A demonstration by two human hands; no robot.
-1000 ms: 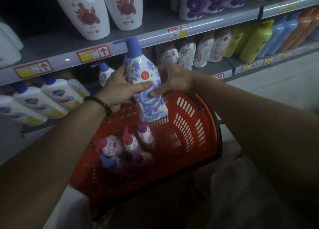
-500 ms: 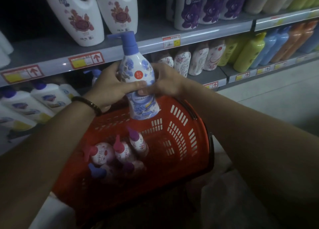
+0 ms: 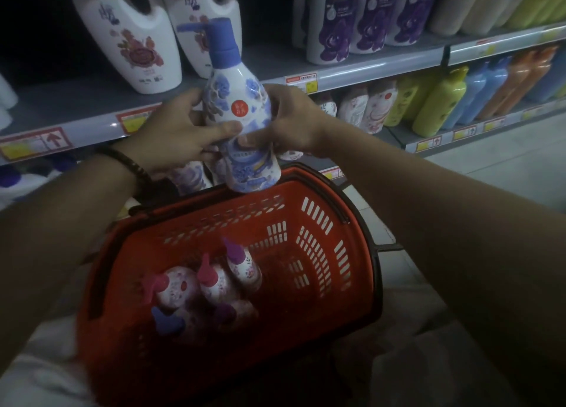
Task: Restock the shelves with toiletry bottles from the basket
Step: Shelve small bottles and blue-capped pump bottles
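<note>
**One bottle up, a handful still in the basket**

Head view: I have the blue-and-white floral plastic pump bottle with the blue pump top (image 3: 239, 100) upright between both hands, raised above the far rim of the red slotted plastic basket (image 3: 361, 284) and in front of the grey metal shelf edge with its price labels (image 3: 92, 127). My left hand (image 3: 179, 132) wraps its body from the left with the thumb across the front. My right hand (image 3: 294, 121) clasps it from the right, thumb pressed low on the label. It touches neither basket nor shelf.

Under the shelf edge, just behind my left hand, I can make out similar blue-patterned white bottles (image 3: 186, 176) on the lower shelf. That looks like the likely home for this one, though the gloom hides how much room is left there.

The job seems roughly mid-way at best. Several small floral bottles with pink and purple pump tops (image 3: 180, 290) lie at the basket's bottom, about five as far as I can count, all waiting to be shelved.
</note>
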